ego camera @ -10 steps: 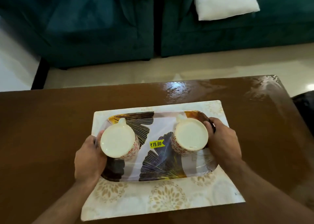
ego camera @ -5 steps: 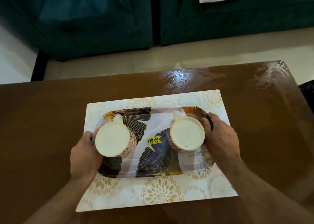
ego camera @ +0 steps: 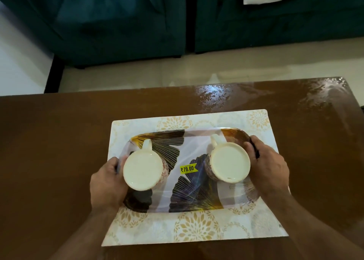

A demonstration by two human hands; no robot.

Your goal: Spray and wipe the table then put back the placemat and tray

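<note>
Item: serving tray, leaf-patterned, oblong, carrying two upturned cups: left cup and right cup, with a yellow price sticker between them. Position: lying over the placemat, which sits flat on the brown table; whether the tray has fully touched down or hangs just above the mat cannot be told. Long axis: runs side to side, from one hand across to the other. Left hand: at the tray's left short end, fingers curled around the rim, thumb side just beside the left cup. Right hand: at the right short end, fingers wrapped over the far right corner of the rim, palm close against the right cup. Both hands equally near; the tray lies directly between the two sets of fingers. Mat margin: wider on the near side of the fingers than on the far side. Table condition: wet sheen beyond the mat, past the fingertips. Assessment: final placement; release probably calls for both hands drawing outward along the long axis, keeping clear of the cups.
</note>
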